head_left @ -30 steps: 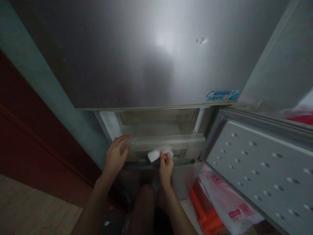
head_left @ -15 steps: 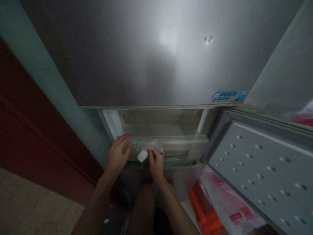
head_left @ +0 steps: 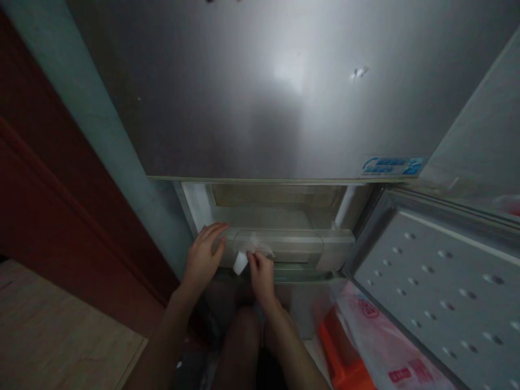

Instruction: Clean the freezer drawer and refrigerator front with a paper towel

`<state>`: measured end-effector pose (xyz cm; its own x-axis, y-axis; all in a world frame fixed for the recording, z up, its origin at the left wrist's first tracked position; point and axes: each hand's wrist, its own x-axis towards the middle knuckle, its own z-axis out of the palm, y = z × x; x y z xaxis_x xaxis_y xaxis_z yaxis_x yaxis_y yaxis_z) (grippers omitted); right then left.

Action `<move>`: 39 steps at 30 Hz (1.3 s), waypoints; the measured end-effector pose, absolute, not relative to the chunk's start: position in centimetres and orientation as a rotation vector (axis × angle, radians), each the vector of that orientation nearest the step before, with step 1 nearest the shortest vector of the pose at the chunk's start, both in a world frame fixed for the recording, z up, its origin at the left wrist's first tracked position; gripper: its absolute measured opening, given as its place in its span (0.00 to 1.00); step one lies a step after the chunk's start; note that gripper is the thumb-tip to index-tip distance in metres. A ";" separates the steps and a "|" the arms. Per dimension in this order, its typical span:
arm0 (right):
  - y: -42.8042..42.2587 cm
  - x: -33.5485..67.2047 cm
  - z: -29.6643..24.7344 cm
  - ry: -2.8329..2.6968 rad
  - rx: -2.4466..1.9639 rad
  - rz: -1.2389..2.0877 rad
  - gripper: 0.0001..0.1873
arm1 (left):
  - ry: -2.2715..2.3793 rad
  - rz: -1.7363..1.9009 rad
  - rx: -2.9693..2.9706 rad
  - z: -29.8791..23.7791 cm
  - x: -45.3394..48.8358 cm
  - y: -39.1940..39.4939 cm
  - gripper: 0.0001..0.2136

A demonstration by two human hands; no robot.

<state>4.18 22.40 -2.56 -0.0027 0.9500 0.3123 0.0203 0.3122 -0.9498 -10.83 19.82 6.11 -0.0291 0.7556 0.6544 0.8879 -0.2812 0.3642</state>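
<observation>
A pale freezer drawer (head_left: 292, 246) is pulled partly out below the closed steel fridge door. My left hand (head_left: 205, 254) rests at the left end of its front, fingers over the top edge and thumb held apart. My right hand (head_left: 262, 273) is closed in a pinch in front of the drawer handle. From its fingertips a small white tissue-like piece (head_left: 240, 262) sticks out to the left. A filmy, see-through part shows above the fingers against the drawer front; I cannot make out whether it belongs to the white piece.
The lower freezer door (head_left: 439, 287) stands open on the right. Below it are an orange crate (head_left: 341, 352) and a white plastic bag (head_left: 377, 325) with red print. A dark red door frame (head_left: 81, 227) lies left. My knees are close under the drawer.
The whole view has shifted slightly, so things appear farther right. The white piece hangs a little more upright. Both hands stay at about the same places on the drawer.
</observation>
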 end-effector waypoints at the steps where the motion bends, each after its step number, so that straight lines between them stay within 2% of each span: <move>1: 22.3 4.2 -3.0 -1.334 -0.974 1.022 0.17 | -1.775 -1.204 -2.065 6.1 -10.8 19.8 0.17; 5: 21.6 3.9 -4.0 -1.250 -0.939 1.167 0.18 | -1.764 -1.213 -2.063 6.0 -10.9 19.8 0.17; 12: 21.3 3.4 -1.4 -0.931 -0.766 1.423 0.22 | -1.774 -1.201 -2.063 6.1 -10.8 19.7 0.17; 17: 19.7 5.6 -2.2 -0.871 -0.753 1.492 0.21 | -1.784 -1.210 -2.066 6.1 -10.8 19.8 0.17; 21: 16.1 9.3 -2.8 -0.829 -0.917 1.303 0.17 | -1.774 -1.235 -2.069 6.1 -10.8 19.8 0.16; 26: 13.3 15.8 -0.7 -0.823 -1.114 0.956 0.18 | -1.766 -1.250 -2.055 5.9 -10.8 19.8 0.17; 30: 14.8 20.0 0.8 -0.914 -1.224 0.563 0.20 | -1.769 -1.242 -2.053 5.8 -10.9 19.9 0.17; 34: 17.6 21.0 2.0 -1.095 -1.294 0.329 0.23 | -1.755 -1.230 -2.056 5.9 -10.9 19.9 0.17; 39: 19.7 19.6 3.1 -1.316 -1.236 0.076 0.18 | -1.760 -1.221 -2.077 5.9 -10.9 19.9 0.17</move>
